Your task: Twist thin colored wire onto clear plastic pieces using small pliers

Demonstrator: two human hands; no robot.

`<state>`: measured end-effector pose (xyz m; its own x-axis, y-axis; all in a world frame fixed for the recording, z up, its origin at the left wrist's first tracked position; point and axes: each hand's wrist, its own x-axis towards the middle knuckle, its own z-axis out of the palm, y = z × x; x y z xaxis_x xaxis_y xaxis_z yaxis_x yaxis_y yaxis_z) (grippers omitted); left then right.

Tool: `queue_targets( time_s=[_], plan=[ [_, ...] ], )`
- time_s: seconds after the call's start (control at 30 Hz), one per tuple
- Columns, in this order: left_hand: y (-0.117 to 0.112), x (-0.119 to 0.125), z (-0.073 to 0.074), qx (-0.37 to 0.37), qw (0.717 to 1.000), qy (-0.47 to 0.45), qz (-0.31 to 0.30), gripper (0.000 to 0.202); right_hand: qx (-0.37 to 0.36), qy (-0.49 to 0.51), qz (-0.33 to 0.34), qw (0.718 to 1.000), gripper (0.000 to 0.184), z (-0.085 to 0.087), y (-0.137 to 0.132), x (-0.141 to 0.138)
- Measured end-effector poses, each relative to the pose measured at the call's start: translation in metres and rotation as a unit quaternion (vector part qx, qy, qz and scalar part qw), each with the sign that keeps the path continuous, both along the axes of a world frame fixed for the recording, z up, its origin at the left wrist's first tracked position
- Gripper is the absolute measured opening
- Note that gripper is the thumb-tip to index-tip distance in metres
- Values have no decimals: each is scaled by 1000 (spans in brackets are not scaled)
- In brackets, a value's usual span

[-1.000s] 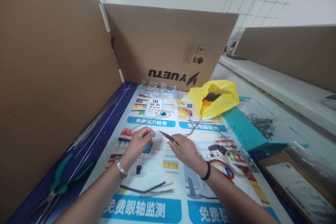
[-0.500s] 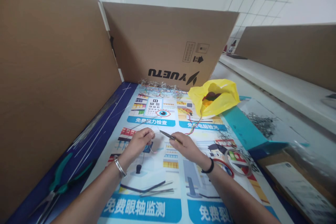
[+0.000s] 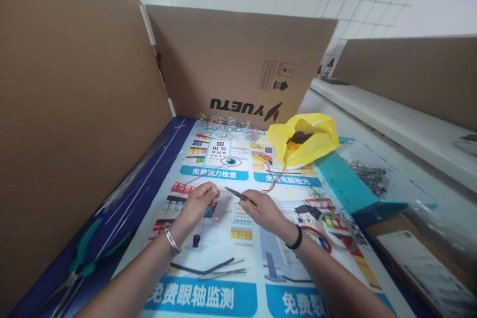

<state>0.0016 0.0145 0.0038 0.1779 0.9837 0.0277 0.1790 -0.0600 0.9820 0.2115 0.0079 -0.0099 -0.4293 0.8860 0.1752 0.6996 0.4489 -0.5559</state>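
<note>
My left hand (image 3: 197,202), with a silver bangle on the wrist, is closed in a pinch on a thin wire whose end hangs below the fingers with a tiny red piece (image 3: 217,218) on it. My right hand (image 3: 264,211), a black band at its wrist, grips slim pliers (image 3: 238,194) with a yellow handle. The pliers' tip points left at the left fingertips, a small gap apart. Both hands hover over a printed eye-care poster (image 3: 223,278) that covers the table.
Cardboard walls (image 3: 74,109) stand left and behind. Green-handled pliers (image 3: 85,261) and long straight wires (image 3: 137,181) lie at left. A yellow bag (image 3: 305,141), a tape roll (image 3: 337,231), a teal sheet (image 3: 346,184) and a pile of metal bits (image 3: 370,176) sit at right.
Both hands stay almost in place. The pliers' tip has edged slightly toward the left fingers, and the hanging wire end with the red piece has swung a little.
</note>
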Motion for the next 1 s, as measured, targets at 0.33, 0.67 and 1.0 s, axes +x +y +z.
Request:
queue_targets(
  time_s=[0.33,0.67,1.0],
  plan=[
    [1,-1,-2,89,986,134,-45,23,-78,253,-87,960,15,9,1,-4],
    [-12,11,-2,107,950,253,-152,26,-87,258,-94,957,11,5,-7,-20],
    [-12,15,-10,107,971,197,-89,25,-40,213,-83,973,9,-2,-9,-26]
  ],
)
